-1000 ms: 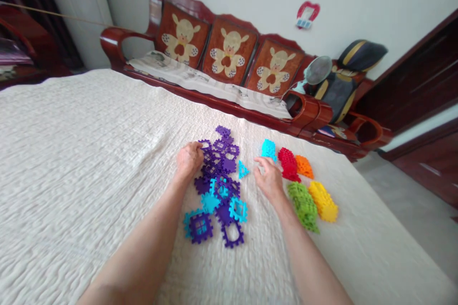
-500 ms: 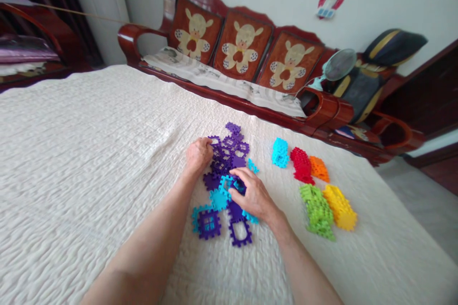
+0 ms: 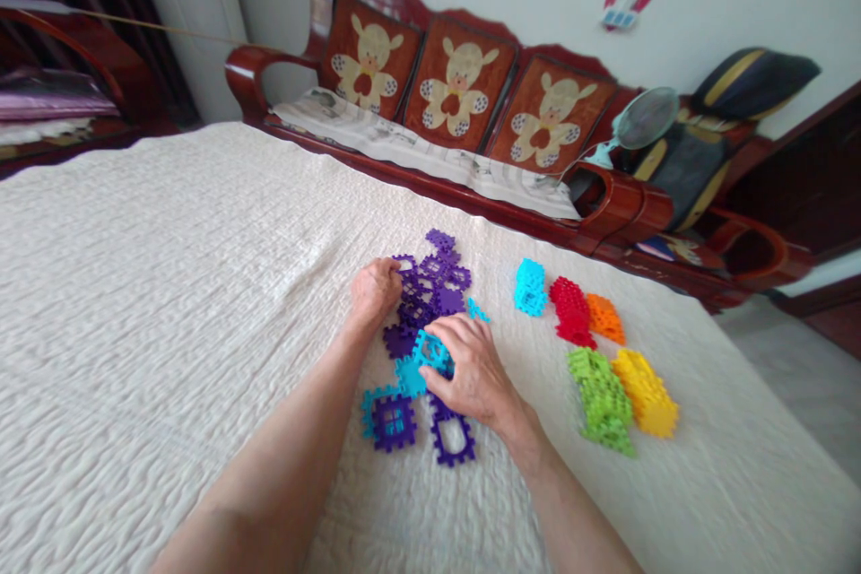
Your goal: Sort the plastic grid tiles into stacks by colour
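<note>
A loose heap of purple building pieces (image 3: 449, 300) lies on the white quilted cover, with several light blue pieces (image 3: 408, 376) at its near side. My left hand (image 3: 377, 289) is at the heap's left edge, its fingers closed against a purple piece with a window-like opening (image 3: 404, 263). Over the near part of the heap is my right hand (image 3: 464, 365), thumb and fingers apart around light blue pieces; its palm hides some of them. Nearest me lie a purple window piece (image 3: 394, 423) and a purple frame (image 3: 453, 439).
To the right stand stacks of blue (image 3: 531, 288), red (image 3: 571, 312), orange (image 3: 606, 318), green (image 3: 601, 399) and yellow pieces (image 3: 646, 393). Beyond the cover's far edge is a wooden sofa (image 3: 404, 166) with cushions, and a small fan (image 3: 646, 118).
My right hand has shifted slightly left and now covers more of the light blue and purple pieces. My left hand has hardly moved. The view has turned a little.
</note>
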Demonstrator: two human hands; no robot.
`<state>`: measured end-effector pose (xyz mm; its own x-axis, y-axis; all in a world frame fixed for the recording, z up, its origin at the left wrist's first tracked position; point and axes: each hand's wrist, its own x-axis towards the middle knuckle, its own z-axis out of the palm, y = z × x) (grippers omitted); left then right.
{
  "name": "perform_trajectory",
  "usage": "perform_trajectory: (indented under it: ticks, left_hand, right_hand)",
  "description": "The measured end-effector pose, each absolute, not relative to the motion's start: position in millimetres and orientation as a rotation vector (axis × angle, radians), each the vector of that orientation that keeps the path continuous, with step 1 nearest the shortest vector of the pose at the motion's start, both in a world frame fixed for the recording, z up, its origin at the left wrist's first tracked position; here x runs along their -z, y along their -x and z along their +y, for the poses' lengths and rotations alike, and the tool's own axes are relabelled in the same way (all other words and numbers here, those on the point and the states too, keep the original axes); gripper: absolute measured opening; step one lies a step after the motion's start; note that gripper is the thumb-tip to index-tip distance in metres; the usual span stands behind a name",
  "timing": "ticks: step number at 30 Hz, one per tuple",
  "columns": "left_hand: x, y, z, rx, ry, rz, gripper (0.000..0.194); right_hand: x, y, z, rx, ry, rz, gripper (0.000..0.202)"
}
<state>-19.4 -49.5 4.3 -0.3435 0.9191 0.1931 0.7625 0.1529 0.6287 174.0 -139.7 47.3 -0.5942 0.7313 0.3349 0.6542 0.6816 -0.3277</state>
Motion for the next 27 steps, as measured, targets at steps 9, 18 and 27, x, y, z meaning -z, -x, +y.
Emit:
perform_trajectory:
  ticks: [9, 18, 27]
  left_hand:
    - [-5.1, 19.0, -49.1, -0.949, -1.63, 2.193, 0.032]
    - [-4.8, 20.1, -49.2, -0.926, -1.656, 2.2, 0.034]
    - [-3.2, 21.2, -49.0, -0.905, -1.692, 2.199, 0.036]
  right_hand:
    - [-42.7, -166.8, -140.2, -0.27, 1.027, -2.365, 0.043]
    - [-37.2, -235.2, -105.4, -0.094, 1.379, -2.026, 0.034]
    - [-3.7, -281.9, -93.0, -0.007, 1.746, -1.874, 0.046]
